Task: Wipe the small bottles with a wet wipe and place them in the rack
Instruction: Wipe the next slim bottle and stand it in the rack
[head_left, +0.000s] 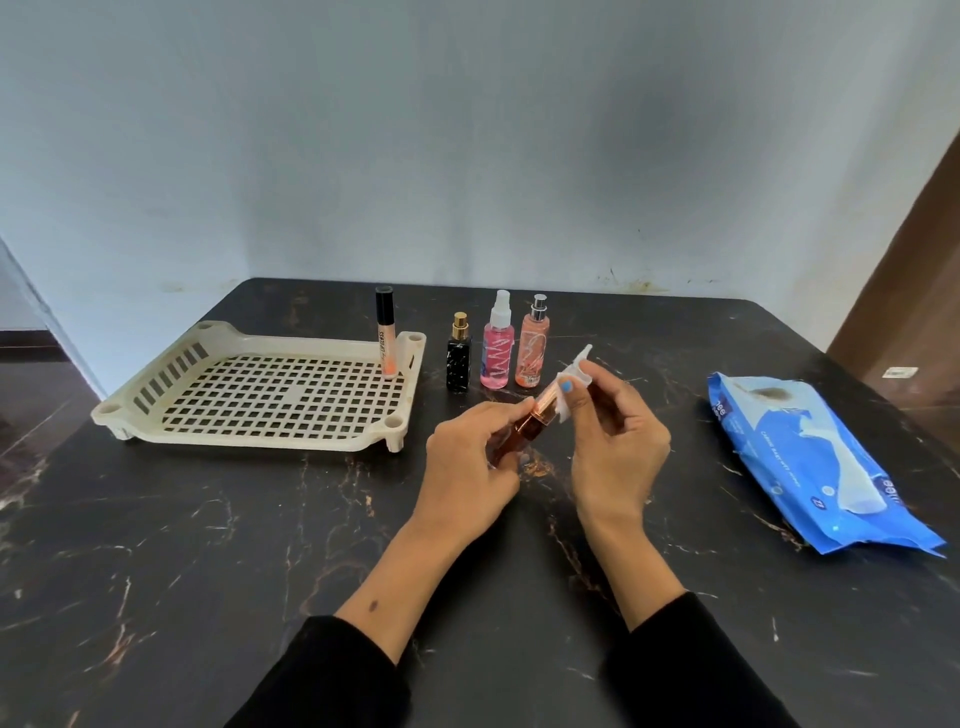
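Both hands are up over the middle of the table, meeting at one small bottle. Her left hand curls around the amber bottle, fingers wrapped on its body so the copper cap end tilts up and away toward the other hand, which leaves the top free to be cleaned. Her right hand pinches a folded white wipe between thumb and fingers and presses it against the cap, so I'd say she is mid-wipe on this one.

Behind her hands, 3 more bottles stand upright in a close row on the dark marble table: a black bottle, a pink spray bottle and a peach spray bottle, probably lined up there as the queue waiting to be cleaned. To the left sits the cream rack, with 1 lip gloss tube standing in its far right corner, likely already done. The blue wipes pack lies off to the right, near the wiping hand for an easy reach.
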